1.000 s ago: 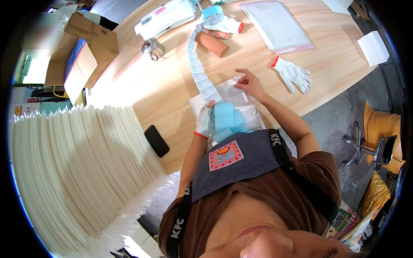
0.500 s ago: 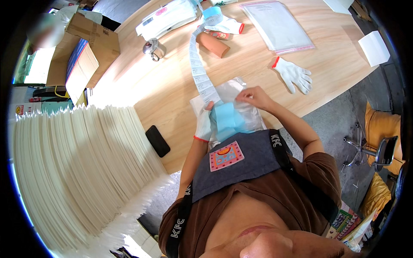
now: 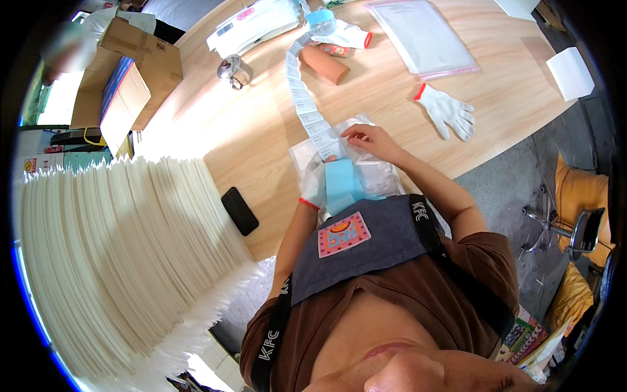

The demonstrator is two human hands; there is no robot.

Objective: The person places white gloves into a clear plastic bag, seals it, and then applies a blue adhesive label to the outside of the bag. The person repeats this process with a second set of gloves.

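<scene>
1. Counter (image 3: 261,140): a pale wood top, the landmark for every place given below. At its near edge lies a clear plastic bag (image 3: 372,171) over a white sheet.
2. Label strip (image 3: 302,98): a long white ribbon of printed labels, running from the far side of the counter down to the bag, slightly wavy and flat on the wood.
3. Blue pad (image 3: 342,185): light blue, rectangular, upright at the counter's near edge.
4. Left hand (image 3: 316,184): in a white glove, fingers clamped on the blue pad.
5. Right hand (image 3: 366,138): bare, fingers together, pinching the near end of the strip over the bag.
6. Risk, in my judgement: the strip could tear or twist if pulled sideways, and the slick bag could slide off the edge since nothing pins it.
</scene>
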